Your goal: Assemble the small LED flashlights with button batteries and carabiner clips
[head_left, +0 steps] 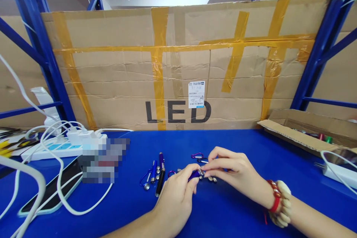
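Observation:
My left hand (175, 200) is closed around a small dark purple metal tube (194, 174), perhaps a mini flashlight body. At the tube's right end, the fingertips of my right hand (234, 167) pinch a small silver part (201, 173), mostly hidden by the fingers. Left of my hands lie a blue tube (153, 171), a purple tube (161, 160) and a black tube (160, 185). A blue carabiner clip (144, 179) and several small round silver pieces (147, 186) are beside them. Behind my fingers rests a purple carabiner clip (197, 155).
A phone (52, 187) and a white power strip (64, 147) with tangled white cables occupy the left side. An open cardboard box (292, 134) with small parts stands at the right, near a white adapter (338, 174). A taped cardboard panel (125, 81) closes off the back.

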Motion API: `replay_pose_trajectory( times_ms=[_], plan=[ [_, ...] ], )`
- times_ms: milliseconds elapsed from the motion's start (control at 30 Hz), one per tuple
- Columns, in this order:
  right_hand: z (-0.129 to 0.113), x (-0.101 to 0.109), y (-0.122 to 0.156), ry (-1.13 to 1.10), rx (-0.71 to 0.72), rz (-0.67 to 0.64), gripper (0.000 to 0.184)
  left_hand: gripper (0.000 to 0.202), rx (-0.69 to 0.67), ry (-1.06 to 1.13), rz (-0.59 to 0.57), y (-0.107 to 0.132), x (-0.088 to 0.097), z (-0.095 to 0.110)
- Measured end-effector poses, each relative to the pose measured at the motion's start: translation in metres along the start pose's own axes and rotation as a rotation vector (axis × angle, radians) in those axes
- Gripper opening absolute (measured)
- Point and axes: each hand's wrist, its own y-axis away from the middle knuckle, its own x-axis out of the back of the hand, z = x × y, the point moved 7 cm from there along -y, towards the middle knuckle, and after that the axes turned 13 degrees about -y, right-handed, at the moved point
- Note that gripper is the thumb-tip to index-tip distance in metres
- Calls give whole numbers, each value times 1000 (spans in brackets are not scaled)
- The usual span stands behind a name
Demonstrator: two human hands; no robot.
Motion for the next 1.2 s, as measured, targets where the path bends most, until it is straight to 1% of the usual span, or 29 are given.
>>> replay_pose_trajectory(
  times_ms=[167,300,567,800,933,1200],
  plan=[
    [1,1,0,-39,17,18,28,27,6,7,-2,2,-1,-1],
    [6,-2,2,-82,-32,-10,26,27,6,7,-1,1,-2,-2],
    [20,-8,0,-262,-216,-49,28,29,3,-21,-18,-1,-4,-2],
    [30,-15,2,-422,-351,-17,29,27,-17,-71,-2,-1,-4,-2],
    [35,-18,4,-526,-453,-7,29,26,-48,-101,-1,0,-5,-1],
    [43,-31,10,-726,-650,-61,27,28,-102,-166,-30,5,-4,5]
  ],
)
